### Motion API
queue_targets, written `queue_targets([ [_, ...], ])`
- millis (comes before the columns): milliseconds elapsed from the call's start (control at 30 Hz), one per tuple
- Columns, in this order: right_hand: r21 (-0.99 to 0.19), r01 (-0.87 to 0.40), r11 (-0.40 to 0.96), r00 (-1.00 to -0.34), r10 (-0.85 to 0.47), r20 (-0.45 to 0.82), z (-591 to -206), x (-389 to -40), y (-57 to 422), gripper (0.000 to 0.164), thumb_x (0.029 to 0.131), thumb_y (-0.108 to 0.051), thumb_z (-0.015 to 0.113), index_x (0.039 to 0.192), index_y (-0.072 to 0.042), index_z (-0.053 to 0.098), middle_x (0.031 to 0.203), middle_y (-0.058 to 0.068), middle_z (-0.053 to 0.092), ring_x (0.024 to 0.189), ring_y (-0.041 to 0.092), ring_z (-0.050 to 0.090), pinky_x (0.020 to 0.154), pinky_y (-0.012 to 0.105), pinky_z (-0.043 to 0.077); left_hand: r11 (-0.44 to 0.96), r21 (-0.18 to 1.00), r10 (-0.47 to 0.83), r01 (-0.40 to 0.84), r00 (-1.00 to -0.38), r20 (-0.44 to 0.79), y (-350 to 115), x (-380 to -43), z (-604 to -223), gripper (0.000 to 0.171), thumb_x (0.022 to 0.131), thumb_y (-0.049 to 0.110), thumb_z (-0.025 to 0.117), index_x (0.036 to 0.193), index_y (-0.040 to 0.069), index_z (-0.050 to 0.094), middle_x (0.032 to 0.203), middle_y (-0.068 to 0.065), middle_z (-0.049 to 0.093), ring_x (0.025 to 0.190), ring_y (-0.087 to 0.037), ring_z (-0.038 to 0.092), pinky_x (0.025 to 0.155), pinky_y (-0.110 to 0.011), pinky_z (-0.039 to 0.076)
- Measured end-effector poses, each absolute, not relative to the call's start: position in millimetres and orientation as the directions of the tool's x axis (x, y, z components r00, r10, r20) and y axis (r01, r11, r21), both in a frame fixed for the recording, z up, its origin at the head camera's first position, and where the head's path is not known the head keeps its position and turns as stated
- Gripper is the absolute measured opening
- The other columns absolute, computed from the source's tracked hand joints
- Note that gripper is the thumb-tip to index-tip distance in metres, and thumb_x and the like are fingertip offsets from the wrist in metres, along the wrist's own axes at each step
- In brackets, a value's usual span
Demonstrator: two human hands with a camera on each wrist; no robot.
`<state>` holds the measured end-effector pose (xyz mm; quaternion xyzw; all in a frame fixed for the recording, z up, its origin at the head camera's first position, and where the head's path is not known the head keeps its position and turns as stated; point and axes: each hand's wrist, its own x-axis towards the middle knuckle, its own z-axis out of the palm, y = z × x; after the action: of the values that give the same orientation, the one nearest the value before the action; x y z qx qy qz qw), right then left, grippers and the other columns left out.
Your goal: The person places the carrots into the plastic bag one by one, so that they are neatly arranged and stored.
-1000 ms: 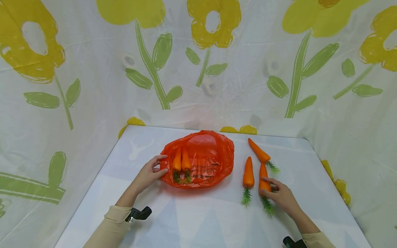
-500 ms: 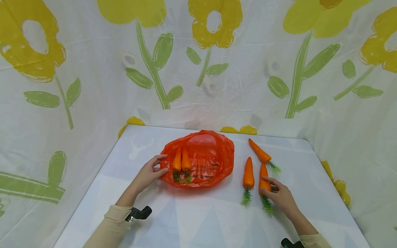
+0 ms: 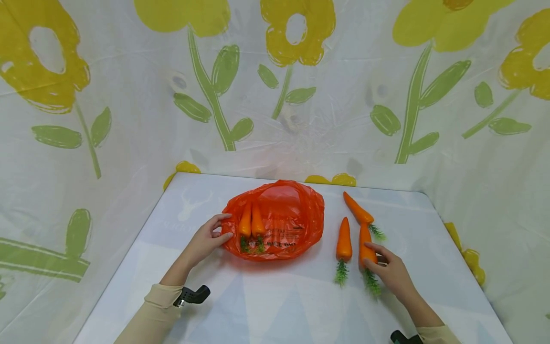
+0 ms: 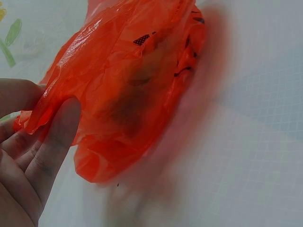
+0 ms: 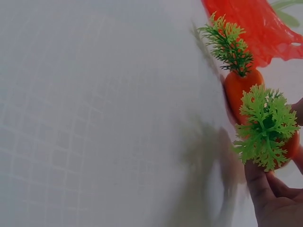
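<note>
Table (image 3: 266,301): five carrots (image 3: 344,241), head view only.

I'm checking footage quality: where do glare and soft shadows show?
Head: faint reddish shadow under the red bag; left wrist: glossy streaks on the bag, soft-edged shadow beside it; right wrist: soft shadow on the tabletop beside the carrot tops.

We see a thin, crinkled plastic bag (image 3: 285,197) with a glossy sheen, and smooth, shiny imitation carrots (image 3: 343,244) whose frilly tops (image 5: 265,126) look like plastic. The tabletop (image 3: 266,306) looks smooth to us, the flower-printed sheeting (image 3: 339,129) creased, the sleeves (image 3: 156,308) matt cloth.
</note>
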<state>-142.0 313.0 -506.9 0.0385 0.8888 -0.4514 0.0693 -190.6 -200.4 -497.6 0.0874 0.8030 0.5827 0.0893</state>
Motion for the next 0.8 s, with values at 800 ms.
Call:
queue_targets([
  [800,-0.827,0.032,0.562,-0.997,-0.045,-0.070,-503.2,-142.1,310.6,0.055,0.099,-0.036,0.068,0.146,-0.011,0.055,0.150,0.020,0.048,0.112,0.021,0.058,0.083,0.018,0.053,0.292,0.956,0.244,0.031,-0.969,-0.043,-200.9,-190.6,-499.2,0.056,0.098,0.014,0.069,0.148,0.010,0.044,0.142,-0.026,0.050,0.102,-0.030,0.070,0.081,-0.033,0.061],
])
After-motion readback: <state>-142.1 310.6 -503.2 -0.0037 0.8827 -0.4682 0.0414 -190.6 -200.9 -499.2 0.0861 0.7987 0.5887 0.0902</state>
